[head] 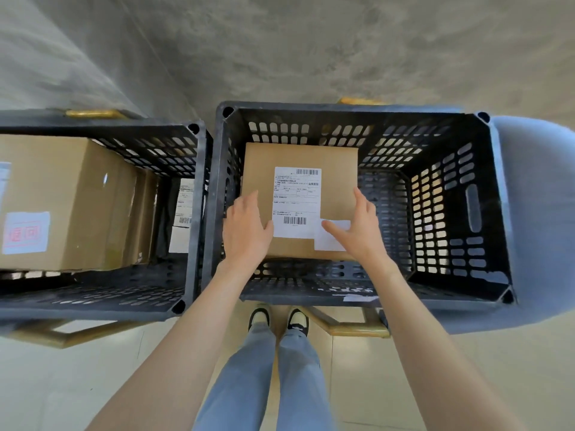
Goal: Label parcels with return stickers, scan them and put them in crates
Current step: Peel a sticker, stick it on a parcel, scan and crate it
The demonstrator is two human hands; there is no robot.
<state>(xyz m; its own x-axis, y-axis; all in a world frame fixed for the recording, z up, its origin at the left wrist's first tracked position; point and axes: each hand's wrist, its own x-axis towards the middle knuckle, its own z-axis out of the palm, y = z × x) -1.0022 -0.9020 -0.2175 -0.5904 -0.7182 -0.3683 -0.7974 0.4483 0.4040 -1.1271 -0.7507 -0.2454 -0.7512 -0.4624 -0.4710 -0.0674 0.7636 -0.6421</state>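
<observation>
A brown cardboard parcel (336, 169) lies flat inside the right black crate (473, 200), against its left wall. A white shipping label (295, 194) with barcodes covers its top, and a smaller white sticker (329, 241) overlaps the label's lower right corner. My left hand (245, 228) rests on the parcel's near left edge, thumb on the label. My right hand (361, 231) lies with spread fingers on the near right part, thumb across the small sticker. Neither hand curls round the parcel.
The left black crate (189, 213) holds a large cardboard box (71, 200) with a red-stamped return sticker (26, 233) and more parcels beside it. Both crates stand on yellow-framed stands (351, 328). A blue-grey rounded object (541, 219) sits right of the crate. My feet (278, 318) are below.
</observation>
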